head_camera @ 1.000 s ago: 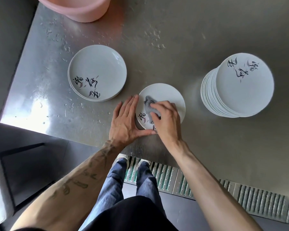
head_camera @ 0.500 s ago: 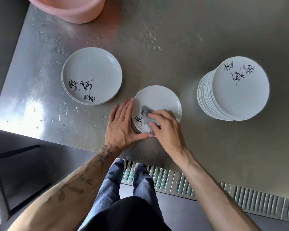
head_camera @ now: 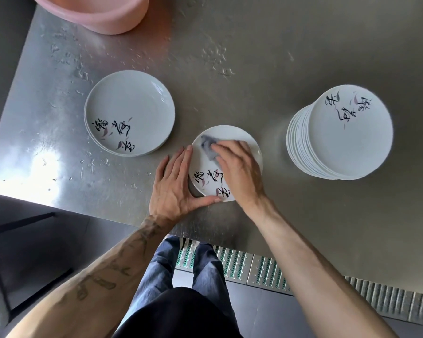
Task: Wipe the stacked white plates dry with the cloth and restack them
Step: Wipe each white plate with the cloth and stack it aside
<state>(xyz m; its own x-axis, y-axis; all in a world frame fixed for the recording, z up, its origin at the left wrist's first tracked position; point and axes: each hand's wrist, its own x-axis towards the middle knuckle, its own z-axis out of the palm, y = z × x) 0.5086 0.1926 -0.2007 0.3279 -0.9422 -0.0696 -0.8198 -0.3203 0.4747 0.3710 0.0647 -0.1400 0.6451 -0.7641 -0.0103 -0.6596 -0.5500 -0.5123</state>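
A single white plate (head_camera: 232, 135) with black brush lettering lies on the steel table near its front edge. My right hand (head_camera: 235, 167) presses a small grey cloth (head_camera: 209, 148) onto the plate's inside, fingers over the cloth. My left hand (head_camera: 176, 184) lies flat against the plate's left rim, fingers straight, thumb along the near edge. A tall stack of white plates (head_camera: 340, 135) stands to the right. A short stack of the same plates (head_camera: 130, 113) sits to the left.
A pink basin (head_camera: 103, 13) stands at the table's far left corner. Water drops are scattered over the steel table (head_camera: 230, 57). The table's front edge runs just below my hands, with a floor grate (head_camera: 254, 269) beneath.
The cloth under my right hand has slid up and away across the plate, uncovering the lettering near the front rim. My left hand stays against the plate's left rim.
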